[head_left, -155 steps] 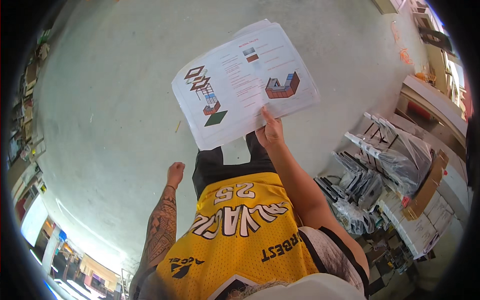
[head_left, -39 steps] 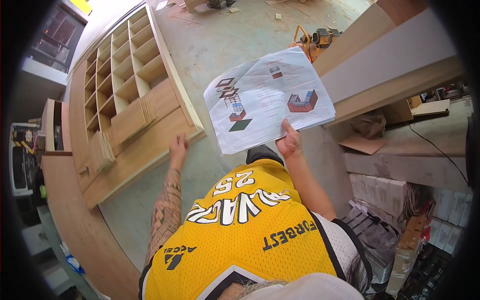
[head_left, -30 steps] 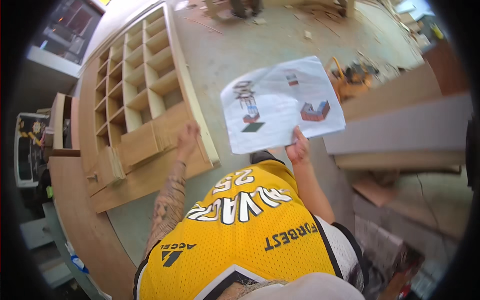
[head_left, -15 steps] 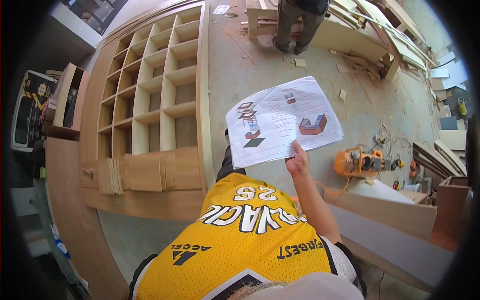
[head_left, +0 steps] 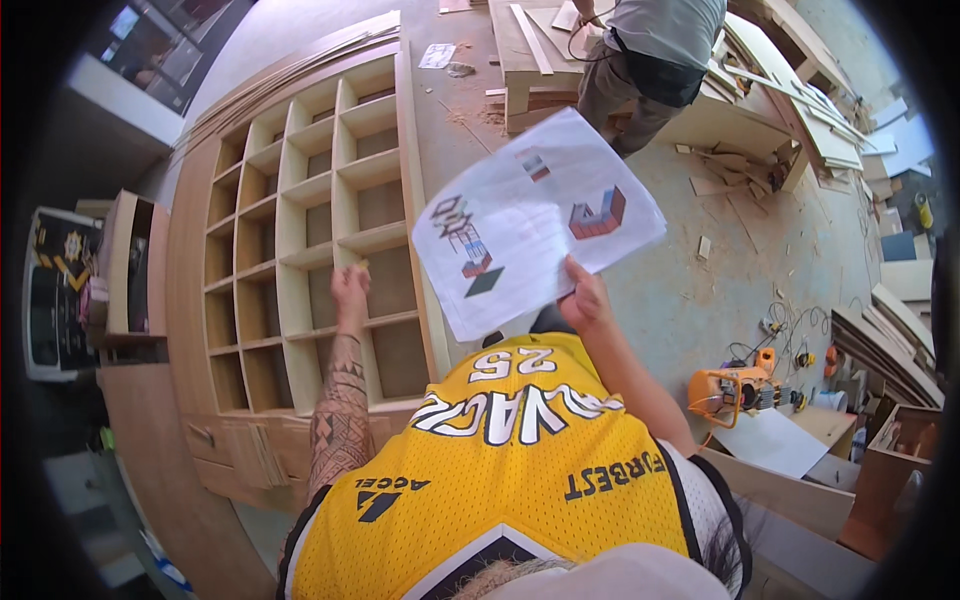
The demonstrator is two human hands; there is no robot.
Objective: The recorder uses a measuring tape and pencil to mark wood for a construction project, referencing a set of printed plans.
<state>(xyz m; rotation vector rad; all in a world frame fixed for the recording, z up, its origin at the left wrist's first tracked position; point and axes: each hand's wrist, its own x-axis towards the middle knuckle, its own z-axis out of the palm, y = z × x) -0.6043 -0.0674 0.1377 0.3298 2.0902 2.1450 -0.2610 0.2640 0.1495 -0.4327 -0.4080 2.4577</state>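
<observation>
My right hand (head_left: pixel 585 297) pinches the lower edge of several printed paper sheets (head_left: pixel 530 225), thumb on top. Coloured drawings of cabinet-like furniture show on the upper page. To the left lies a large wooden grid shelf (head_left: pixel 407 130) with rows of square compartments. Over its lower compartments reaches my left hand (head_left: pixel 350 285), fingers closed, with a small yellowish bit at their tips that is too small to name. Whether this hand touches a divider I cannot tell. Thin wood strips (head_left: pixel 258 455) rest at the shelf's near end, partly behind my left forearm.
Ahead, a co-worker (head_left: pixel 660 50) stands at a wooden workbench (head_left: pixel 510 60). Offcuts (head_left: pixel 735 170) and cables litter the floor. An orange power tool (head_left: pixel 720 390) sits at right, near wooden boards (head_left: pixel 790 490). A long brown panel (head_left: pixel 150 440) lies at left.
My left hand has come into view over the shelf. The sheets in my right hand have shifted left and tilted. The co-worker shows more fully at the bench.
</observation>
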